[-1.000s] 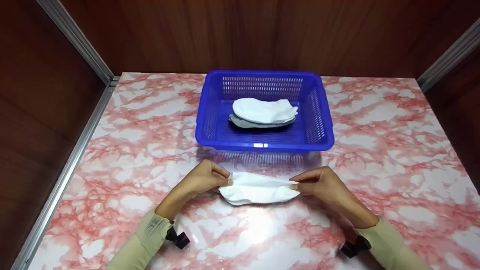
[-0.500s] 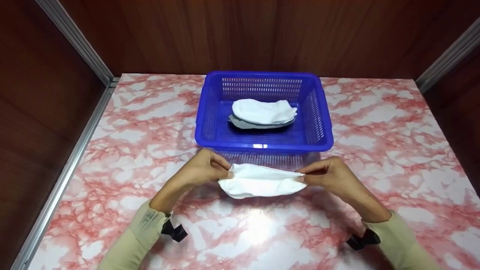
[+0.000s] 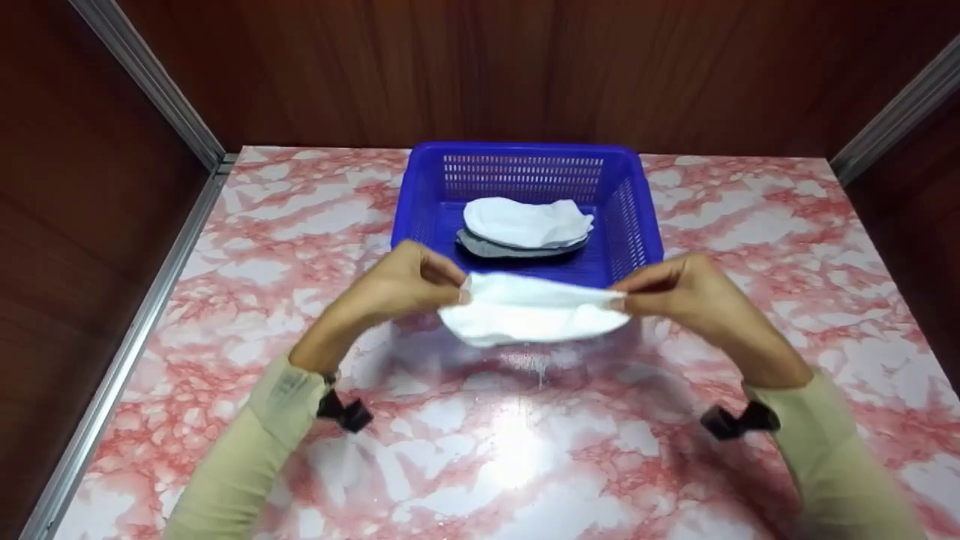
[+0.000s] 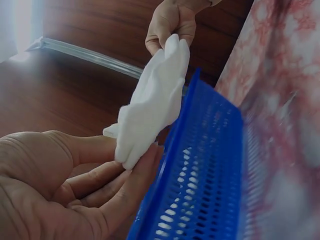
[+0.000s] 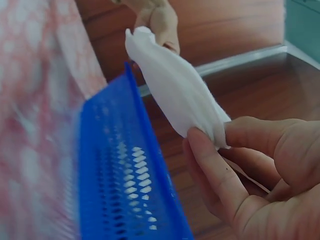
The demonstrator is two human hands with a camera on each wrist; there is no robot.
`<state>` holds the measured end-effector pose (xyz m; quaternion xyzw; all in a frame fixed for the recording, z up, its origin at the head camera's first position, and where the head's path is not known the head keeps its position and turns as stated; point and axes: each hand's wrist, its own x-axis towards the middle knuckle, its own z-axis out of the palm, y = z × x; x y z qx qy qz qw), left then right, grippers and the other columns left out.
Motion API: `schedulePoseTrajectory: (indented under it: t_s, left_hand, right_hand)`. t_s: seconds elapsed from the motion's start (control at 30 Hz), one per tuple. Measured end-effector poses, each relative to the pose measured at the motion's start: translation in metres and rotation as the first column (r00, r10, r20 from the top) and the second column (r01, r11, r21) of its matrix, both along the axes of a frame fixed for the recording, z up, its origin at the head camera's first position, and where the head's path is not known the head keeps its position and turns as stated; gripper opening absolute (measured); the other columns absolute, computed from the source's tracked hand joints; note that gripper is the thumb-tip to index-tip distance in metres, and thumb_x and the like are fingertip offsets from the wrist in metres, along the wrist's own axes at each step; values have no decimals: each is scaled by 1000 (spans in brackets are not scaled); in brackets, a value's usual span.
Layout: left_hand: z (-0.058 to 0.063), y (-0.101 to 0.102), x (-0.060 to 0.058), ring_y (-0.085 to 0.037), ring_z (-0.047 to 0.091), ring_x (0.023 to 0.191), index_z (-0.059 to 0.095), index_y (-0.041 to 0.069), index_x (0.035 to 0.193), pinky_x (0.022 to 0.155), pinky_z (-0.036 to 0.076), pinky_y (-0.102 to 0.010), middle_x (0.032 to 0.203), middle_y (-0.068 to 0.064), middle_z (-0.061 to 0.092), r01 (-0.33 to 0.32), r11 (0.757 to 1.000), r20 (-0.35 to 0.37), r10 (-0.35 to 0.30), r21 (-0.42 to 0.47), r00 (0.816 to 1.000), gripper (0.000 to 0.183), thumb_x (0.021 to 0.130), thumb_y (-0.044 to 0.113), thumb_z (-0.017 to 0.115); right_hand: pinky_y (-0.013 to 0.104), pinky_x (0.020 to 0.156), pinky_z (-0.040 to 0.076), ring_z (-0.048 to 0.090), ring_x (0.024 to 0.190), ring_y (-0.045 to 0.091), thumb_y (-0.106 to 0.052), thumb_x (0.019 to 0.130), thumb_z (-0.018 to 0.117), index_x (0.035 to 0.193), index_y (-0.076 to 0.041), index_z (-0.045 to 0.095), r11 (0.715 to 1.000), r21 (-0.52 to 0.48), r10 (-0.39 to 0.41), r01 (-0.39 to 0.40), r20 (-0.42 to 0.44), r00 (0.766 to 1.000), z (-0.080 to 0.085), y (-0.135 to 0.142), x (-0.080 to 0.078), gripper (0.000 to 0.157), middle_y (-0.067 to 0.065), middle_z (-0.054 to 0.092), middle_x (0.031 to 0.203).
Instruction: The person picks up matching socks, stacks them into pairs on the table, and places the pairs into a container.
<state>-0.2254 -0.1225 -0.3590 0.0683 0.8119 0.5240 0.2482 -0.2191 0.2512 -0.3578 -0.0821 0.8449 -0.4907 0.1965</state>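
Note:
A folded white sock (image 3: 532, 311) is stretched sideways between both hands, held up above the table at the basket's near rim. The left hand (image 3: 397, 285) pinches its left end between thumb and fingers. Its right end is pinched by the right hand (image 3: 690, 296). Behind it stands a blue plastic basket (image 3: 525, 150) with slotted walls, its near rim mostly hidden by the sock. Inside lie another white sock (image 3: 525, 221) and, under it, a grey one (image 3: 491, 247) with something dark beneath. In the left wrist view the white sock (image 4: 152, 95) hangs beside the basket's wall (image 4: 200, 150).
The table (image 3: 285, 240) has a red and white marbled top. Dark wood panels (image 3: 495, 75) close it in at the back and both sides, with metal strips (image 3: 150, 82) at the corners. A black wrist camera (image 3: 345, 412) sits on each sleeve.
Both hands have raised the white sock off the table and carried it forward to the basket's near rim. The hands have spread slightly apart. The basket and its contents stay put.

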Motion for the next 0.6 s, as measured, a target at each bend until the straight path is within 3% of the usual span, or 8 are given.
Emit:
schedulePoseTrajectory:
  t_s: [0.17, 0.37, 0.6]
  left_hand:
    - [17, -1, -30, -12, 72, 82, 77, 0, 116, 77, 63, -27, 105, -16, 79, 46, 999, -43, -47, -18, 998, 27, 90, 7, 79]
    - [30, -3, -70, -8, 68, 78, 78, 2, 117, 71, 59, -23, 101, -7, 79, 112, 985, -71, -122, -135, 990, 27, 92, 11, 80]
    - [31, -5, -114, -6, 66, 79, 75, 1, 124, 72, 59, -22, 102, 0, 76, 186, 971, -57, -196, -148, 979, 30, 96, 14, 76]
  right_hand:
    - [27, 79, 63, 75, 83, 10, -11, 89, 81, 115, -4, 79, 1000, 31, -2, 1, 20, 1000, 17, -3, -27, 27, -8, 82, 90]
    - [25, 78, 63, 75, 79, 8, -7, 90, 78, 112, -2, 80, 999, 43, 29, -28, -21, 999, 30, -15, -63, 23, -6, 80, 85]
    - [28, 82, 65, 78, 82, 12, 1, 94, 71, 99, -8, 82, 996, -82, 50, -40, 124, 991, 30, -25, -110, 15, -1, 80, 87]
